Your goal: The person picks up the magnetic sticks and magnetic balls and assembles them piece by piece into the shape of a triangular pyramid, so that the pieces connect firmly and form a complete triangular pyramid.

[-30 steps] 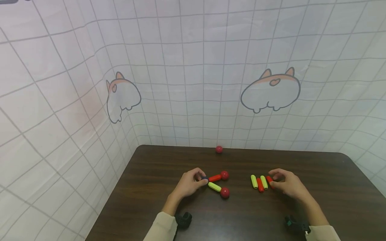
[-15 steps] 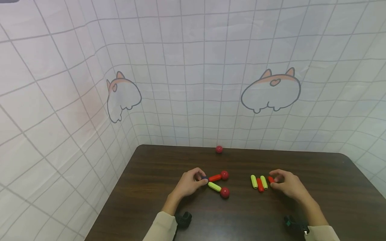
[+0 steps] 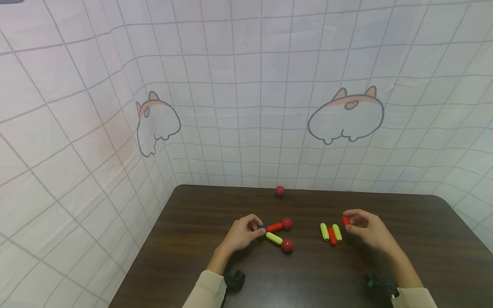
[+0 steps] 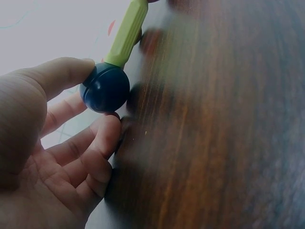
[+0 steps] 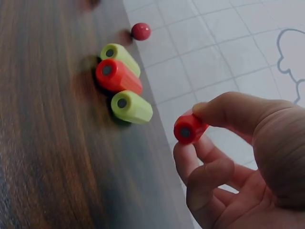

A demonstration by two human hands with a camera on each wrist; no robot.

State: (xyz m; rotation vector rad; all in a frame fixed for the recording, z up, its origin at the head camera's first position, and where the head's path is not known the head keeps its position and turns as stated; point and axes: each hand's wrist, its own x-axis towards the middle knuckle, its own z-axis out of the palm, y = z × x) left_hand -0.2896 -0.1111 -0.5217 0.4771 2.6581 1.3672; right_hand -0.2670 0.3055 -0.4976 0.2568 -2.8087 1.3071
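Nearest, two beige sleeves (image 3: pixel 207 288) lie along the surface (image 3: pixel 304 278), a dark wrist camera (image 3: pixel 235 281) at the left one. Farther in, a yellow rod (image 3: pixel 274 238) slants from the blue ball (image 4: pixel 106 88) to a front red ball (image 3: pixel 287 246). The left hand (image 3: pixel 243 233) holds that blue ball in its grip, thumb and fingertips against it. Well to the right, a yellow-red-yellow row of rods (image 3: pixel 332 236) lies side by side; the right hand (image 3: pixel 371 231) pinches a loose red rod (image 5: pixel 189 129), its grip narrow, just beside the row and clear of the surface. Grey discs show in the rods' ends. Slightly beyond the yellow rod, another red rod (image 3: pixel 274 227) meets a back red ball (image 3: pixel 286 223). Farthest, a lone red ball (image 3: pixel 280 191) sits at the surface's far edge, before a gridded cloth (image 3: pixel 246 149) with animal drawings (image 3: pixel 345 117).
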